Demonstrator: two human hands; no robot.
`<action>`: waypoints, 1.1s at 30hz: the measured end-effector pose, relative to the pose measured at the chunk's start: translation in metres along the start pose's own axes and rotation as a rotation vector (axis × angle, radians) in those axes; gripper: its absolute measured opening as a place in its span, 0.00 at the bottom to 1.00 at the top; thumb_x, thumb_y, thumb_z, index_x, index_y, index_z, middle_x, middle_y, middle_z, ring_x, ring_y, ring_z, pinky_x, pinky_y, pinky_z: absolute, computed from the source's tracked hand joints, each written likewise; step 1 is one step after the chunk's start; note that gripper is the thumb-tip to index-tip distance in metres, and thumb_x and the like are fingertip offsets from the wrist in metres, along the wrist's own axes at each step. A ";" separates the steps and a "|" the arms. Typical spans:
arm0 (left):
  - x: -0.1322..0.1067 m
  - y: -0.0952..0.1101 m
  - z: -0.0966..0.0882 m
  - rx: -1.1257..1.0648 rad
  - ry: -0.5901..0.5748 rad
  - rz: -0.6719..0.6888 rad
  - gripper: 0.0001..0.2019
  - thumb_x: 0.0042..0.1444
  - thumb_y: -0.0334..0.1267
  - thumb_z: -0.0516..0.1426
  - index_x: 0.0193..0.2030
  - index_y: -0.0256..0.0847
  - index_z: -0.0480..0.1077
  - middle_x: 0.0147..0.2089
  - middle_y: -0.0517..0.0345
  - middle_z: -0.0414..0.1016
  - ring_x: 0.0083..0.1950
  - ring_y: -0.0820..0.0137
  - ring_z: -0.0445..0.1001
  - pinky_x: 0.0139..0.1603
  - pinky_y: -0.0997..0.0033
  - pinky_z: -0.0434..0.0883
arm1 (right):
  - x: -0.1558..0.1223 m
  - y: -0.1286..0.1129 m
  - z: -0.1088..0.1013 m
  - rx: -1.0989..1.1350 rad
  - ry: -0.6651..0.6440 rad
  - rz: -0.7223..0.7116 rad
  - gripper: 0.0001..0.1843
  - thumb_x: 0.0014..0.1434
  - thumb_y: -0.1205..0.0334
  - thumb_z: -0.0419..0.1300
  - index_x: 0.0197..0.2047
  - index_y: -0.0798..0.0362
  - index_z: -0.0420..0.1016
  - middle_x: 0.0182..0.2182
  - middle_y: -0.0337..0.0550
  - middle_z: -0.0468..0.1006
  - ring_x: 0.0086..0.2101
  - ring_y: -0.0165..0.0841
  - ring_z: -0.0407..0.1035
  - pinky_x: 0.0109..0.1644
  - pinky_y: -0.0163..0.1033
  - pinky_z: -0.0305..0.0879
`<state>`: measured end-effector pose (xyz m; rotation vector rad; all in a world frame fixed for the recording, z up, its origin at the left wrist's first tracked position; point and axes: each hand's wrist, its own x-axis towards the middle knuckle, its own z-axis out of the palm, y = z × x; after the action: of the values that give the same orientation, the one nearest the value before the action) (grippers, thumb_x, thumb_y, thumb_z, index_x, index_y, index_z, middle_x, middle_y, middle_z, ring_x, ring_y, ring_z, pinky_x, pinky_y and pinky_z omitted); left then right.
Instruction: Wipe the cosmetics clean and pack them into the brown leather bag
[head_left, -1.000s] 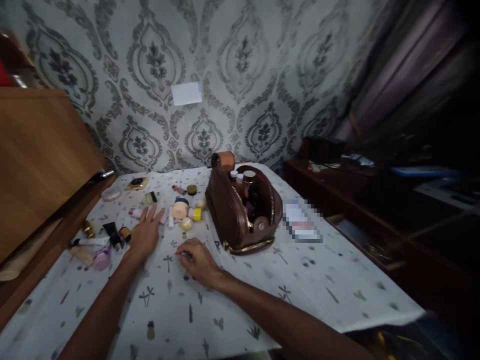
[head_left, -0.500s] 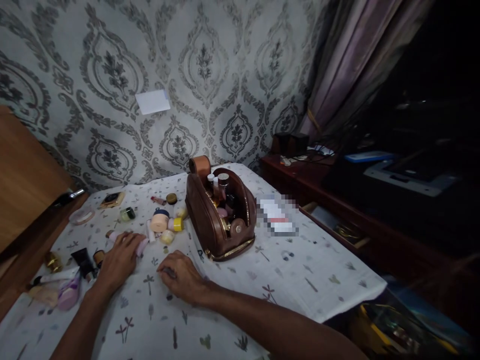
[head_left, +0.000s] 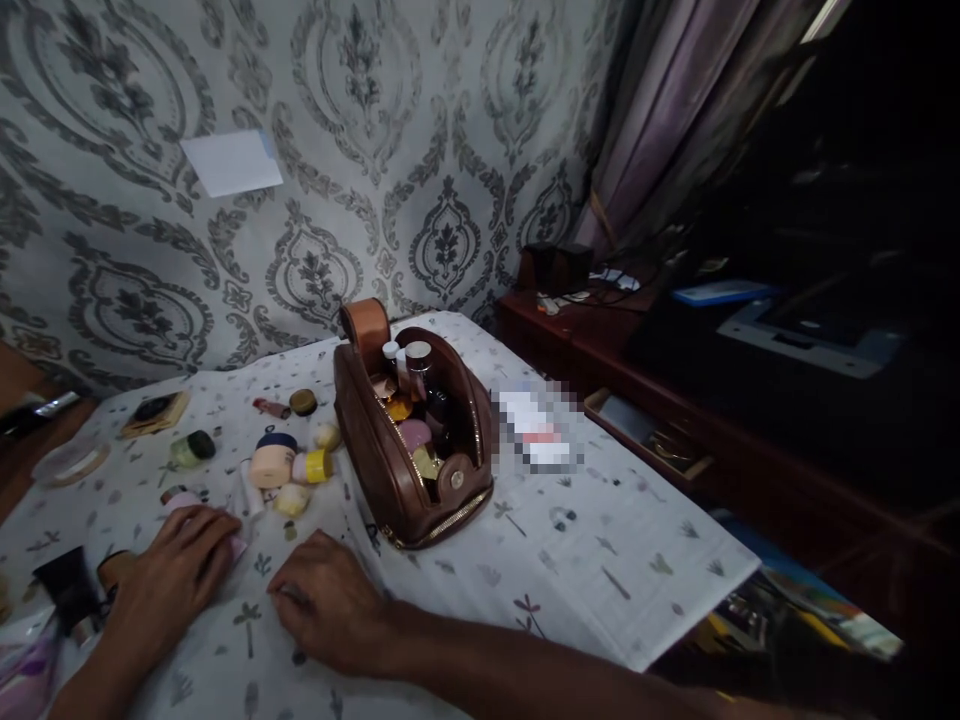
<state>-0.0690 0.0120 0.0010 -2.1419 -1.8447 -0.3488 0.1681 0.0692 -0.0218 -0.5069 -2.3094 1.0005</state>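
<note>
My left hand rests low over a pink tube, its fingers bent around it; the hand covers most of the tube. My right hand lies curled on the cloth, fingers closed; whether anything is inside them is hidden. Beyond it stands a brown makeup bag, unzipped and full of bottles and jars. Between the left hand and the bag sit a peach jar with a dark blue lid, a small yellow-capped bottle and a pale yellow piece.
A black tube lies by my left wrist. Farther back are a green jar, a gold compact, a round clear case and a small brown-lidded jar. An open drawer juts out right of the patterned cloth.
The view has swung right and closer, so things sit farther left in it. My left hand still covers the pink tube; my right hand stays curled before the bag.
</note>
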 end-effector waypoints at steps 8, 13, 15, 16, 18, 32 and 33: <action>-0.011 -0.007 0.011 0.054 -0.020 0.061 0.16 0.62 0.46 0.47 0.43 0.48 0.75 0.43 0.54 0.80 0.51 0.57 0.73 0.52 0.58 0.71 | 0.000 0.003 0.005 -0.014 -0.013 -0.024 0.08 0.60 0.65 0.58 0.39 0.55 0.79 0.36 0.46 0.83 0.41 0.36 0.75 0.53 0.39 0.65; -0.011 0.004 0.015 0.203 0.078 0.113 0.18 0.65 0.41 0.44 0.38 0.47 0.77 0.40 0.52 0.80 0.46 0.57 0.74 0.46 0.57 0.71 | -0.002 0.006 0.008 -0.014 0.005 -0.012 0.11 0.58 0.64 0.61 0.45 0.55 0.78 0.40 0.47 0.82 0.44 0.37 0.73 0.55 0.39 0.65; -0.008 0.013 0.012 0.243 0.142 0.125 0.19 0.66 0.42 0.45 0.35 0.46 0.76 0.37 0.53 0.80 0.44 0.58 0.74 0.43 0.60 0.69 | -0.003 0.006 0.007 -0.018 0.010 0.015 0.16 0.58 0.62 0.63 0.50 0.54 0.76 0.43 0.47 0.81 0.47 0.38 0.72 0.56 0.41 0.65; -0.006 0.019 0.009 0.253 0.181 0.135 0.19 0.67 0.42 0.44 0.35 0.45 0.76 0.36 0.53 0.80 0.44 0.59 0.74 0.42 0.61 0.69 | -0.004 0.005 0.006 -0.025 0.006 0.029 0.19 0.58 0.61 0.63 0.53 0.55 0.74 0.44 0.48 0.80 0.48 0.39 0.71 0.55 0.42 0.65; -0.002 0.031 0.003 0.256 0.270 0.158 0.22 0.68 0.41 0.42 0.35 0.45 0.76 0.36 0.53 0.79 0.43 0.59 0.74 0.41 0.62 0.68 | -0.003 0.004 0.004 -0.047 -0.015 0.040 0.23 0.57 0.59 0.65 0.55 0.56 0.72 0.45 0.49 0.79 0.47 0.40 0.70 0.54 0.42 0.65; 0.024 0.117 -0.055 -0.407 0.437 -0.008 0.14 0.64 0.34 0.53 0.26 0.41 0.65 0.25 0.60 0.69 0.29 0.71 0.69 0.33 0.73 0.68 | 0.004 -0.008 -0.010 0.145 -0.047 0.012 0.14 0.61 0.61 0.61 0.50 0.55 0.73 0.47 0.49 0.79 0.48 0.40 0.72 0.54 0.40 0.64; 0.024 0.118 -0.055 -0.417 0.424 -0.020 0.14 0.65 0.34 0.52 0.25 0.42 0.65 0.25 0.60 0.69 0.28 0.71 0.69 0.32 0.73 0.68 | 0.003 -0.008 -0.010 0.211 -0.023 0.000 0.17 0.59 0.64 0.61 0.52 0.54 0.72 0.49 0.49 0.79 0.49 0.39 0.72 0.55 0.39 0.65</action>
<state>0.0513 -0.0022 0.0533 -2.0740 -1.6500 -1.1815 0.1716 0.0713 -0.0096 -0.4114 -2.1907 1.2388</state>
